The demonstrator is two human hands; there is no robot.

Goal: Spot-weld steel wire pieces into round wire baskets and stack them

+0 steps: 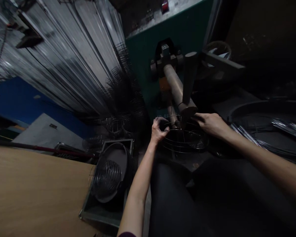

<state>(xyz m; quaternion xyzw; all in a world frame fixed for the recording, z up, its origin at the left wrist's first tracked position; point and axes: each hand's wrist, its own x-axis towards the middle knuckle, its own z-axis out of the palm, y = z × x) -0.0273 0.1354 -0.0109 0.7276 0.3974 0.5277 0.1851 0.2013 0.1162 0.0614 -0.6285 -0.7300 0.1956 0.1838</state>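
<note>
A round wire cage frame [185, 140] of thin metal rings sits under the end of a thick cylindrical arm [177, 89] that sticks out of a green machine [167, 36]. My left hand [159, 130] is closed in a pinch on the frame's left rim. Over on the frame's right side, my right hand [210, 123] grips the top ring, fingers curled toward the arm's end. The fingertips of both hands are partly hidden by the wires and the dim light.
A stack of finished wire frames [124, 89] leans against corrugated metal sheeting [64, 59] on the left. A tray with a coiled wire piece [107, 177] sits beside a wooden board [34, 194]. Metal hoops and strips [268, 131] lie at the right.
</note>
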